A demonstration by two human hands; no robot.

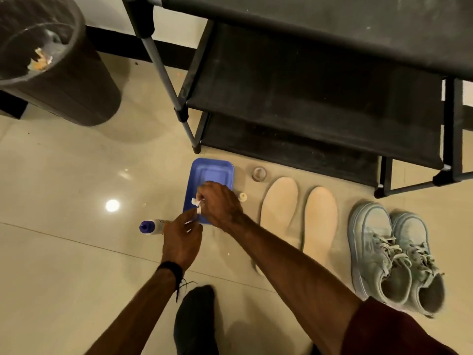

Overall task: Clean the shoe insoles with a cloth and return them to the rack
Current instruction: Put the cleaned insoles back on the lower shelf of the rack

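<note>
Hands over blue tray (pixel 204 170): right hand (pixel 221 204) pinches small white cloth (pixel 196 202), left hand (pixel 181 242) loosely curled beside it, grasp unclear. Two insoles (pixel 299 213) flat on floor before rack (pixel 307 98), beside shoes (pixel 394 254). Insoles likely light, bendy; grip by edge.

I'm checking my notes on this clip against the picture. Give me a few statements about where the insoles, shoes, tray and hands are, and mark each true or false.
1. The two insoles lie on the floor between the blue tray and the shoes. True.
2. The insoles are on the rack. False: its visible shelves are bare.
3. The right hand pinches a small white piece over the tray. True.
4. The shoes sit in the bin. False: they stand on the floor at the right.
5. The left hand rests on an insole. False: it is beside the tray, by a blue-capped bottle.
</note>
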